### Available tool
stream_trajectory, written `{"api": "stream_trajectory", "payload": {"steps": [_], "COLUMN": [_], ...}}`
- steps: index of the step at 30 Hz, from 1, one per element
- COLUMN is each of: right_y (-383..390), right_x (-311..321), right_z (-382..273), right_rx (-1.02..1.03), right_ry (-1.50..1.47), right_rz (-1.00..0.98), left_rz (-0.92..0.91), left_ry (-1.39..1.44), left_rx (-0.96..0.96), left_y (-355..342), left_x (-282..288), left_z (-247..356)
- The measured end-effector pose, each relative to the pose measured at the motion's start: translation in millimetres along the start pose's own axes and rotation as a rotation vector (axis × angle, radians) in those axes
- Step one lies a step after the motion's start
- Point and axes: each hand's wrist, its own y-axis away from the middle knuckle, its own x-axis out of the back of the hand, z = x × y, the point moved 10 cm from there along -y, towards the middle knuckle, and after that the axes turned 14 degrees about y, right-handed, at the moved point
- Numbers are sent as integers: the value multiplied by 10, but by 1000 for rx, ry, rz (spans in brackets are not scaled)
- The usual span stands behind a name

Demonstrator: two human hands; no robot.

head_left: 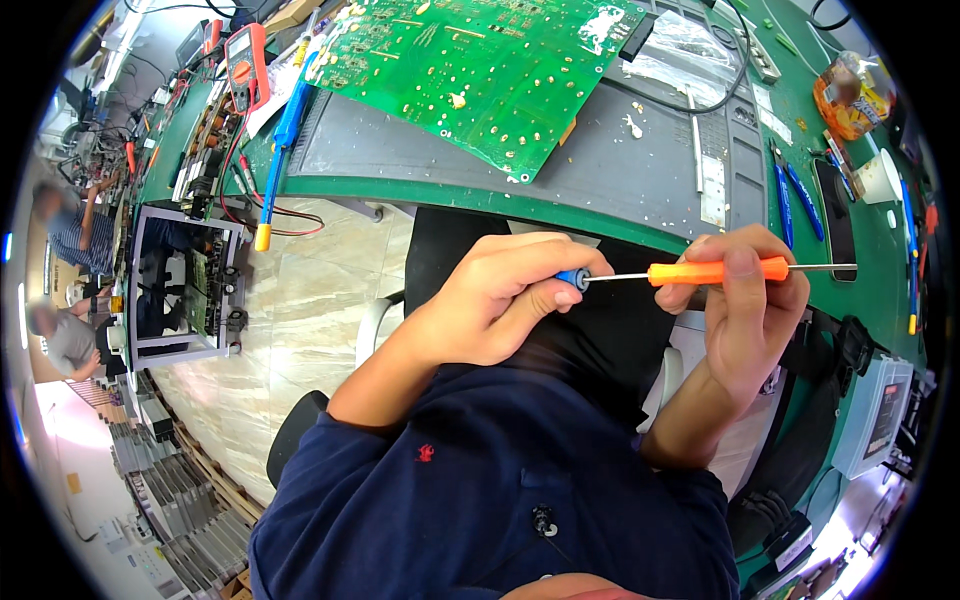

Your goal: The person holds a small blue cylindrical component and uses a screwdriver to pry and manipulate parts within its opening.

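My left hand (510, 296) is closed round a small blue ribbed piece (573, 279), most of it hidden by the fingers. A thin metal rod (617, 277) runs from that piece to an orange handle (715, 270). My right hand (745, 300) grips the handle between thumb and fingers, and a slim metal shaft (825, 267) sticks out at its right end. Both hands are raised in front of my chest, short of the bench edge. Beyond them, a large green circuit board (480, 80) lies on a grey mat (400, 135).
Blue-handled pliers (795, 200) and a dark phone (835, 210) lie at the right. A blue pump-like tool with yellow ends (285, 140) overhangs the bench edge at the left, near a red multimeter (246, 68). Two people are at the far left; a white cup (878, 178) stands right.
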Motion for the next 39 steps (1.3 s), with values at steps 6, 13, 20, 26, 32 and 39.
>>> {"api": "stream_trajectory", "payload": {"steps": [6,13,20,26,32,39], "right_y": [11,-21,-19,26,55,61], "right_x": [16,104,176,111,214,364], "right_z": [94,102,110,43,-76,-103], "right_rx": [-81,-97,-74,-39,6,106], "right_ry": [52,84,105,286,233,69], "right_rz": [26,56,110,57,141,145], "left_rz": [22,61,115,170,183,72], "left_ry": [-74,2,-6,-51,278,403], "left_rx": [57,117,115,202,236,87], "left_y": [-24,-28,-51,15,113,95], "left_x": [23,-43,-38,-28,-59,-109], "left_z": [-40,-100,-164,-281,-434,-255]}}
